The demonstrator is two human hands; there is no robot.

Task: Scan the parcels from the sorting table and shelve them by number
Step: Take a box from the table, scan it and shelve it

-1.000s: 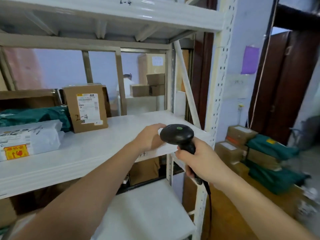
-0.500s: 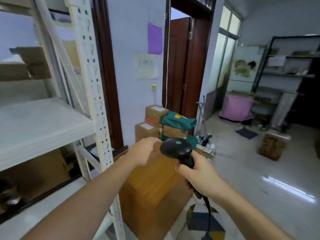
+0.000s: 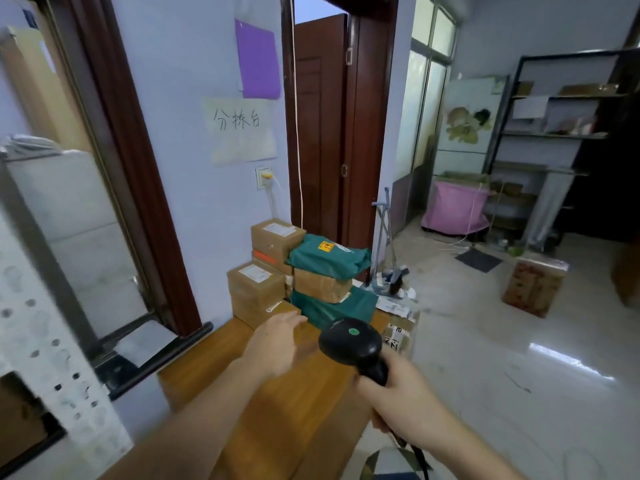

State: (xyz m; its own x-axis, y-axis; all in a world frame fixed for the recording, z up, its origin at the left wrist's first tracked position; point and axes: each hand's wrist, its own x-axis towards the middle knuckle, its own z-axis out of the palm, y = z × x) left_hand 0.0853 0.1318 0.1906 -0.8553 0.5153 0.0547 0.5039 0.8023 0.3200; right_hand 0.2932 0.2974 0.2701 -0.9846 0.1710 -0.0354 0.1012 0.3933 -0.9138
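A person faces the wooden sorting table [image 3: 221,386], where the parcels [image 3: 298,271] are stacked at 12 o'clock against the wall: brown cartons on the left, 2 green mailer bags [image 3: 329,258] with a carton between them on the right. The left hand [image 3: 277,344], fingers loose and holding nothing, reaches toward the nearest carton [image 3: 258,296] at the stack's front and hovers just short of it. The right hand [image 3: 401,396], at 5 o'clock, grips the handle of a black barcode scanner [image 3: 351,344], its head tipped toward the pile. A handwritten paper sign [image 3: 240,129] hangs on the wall above. The step in hand appears to be fetching the next parcel; the next move calls for lifting 1 parcel clear, label upward, and aiming the scanner at its barcode.
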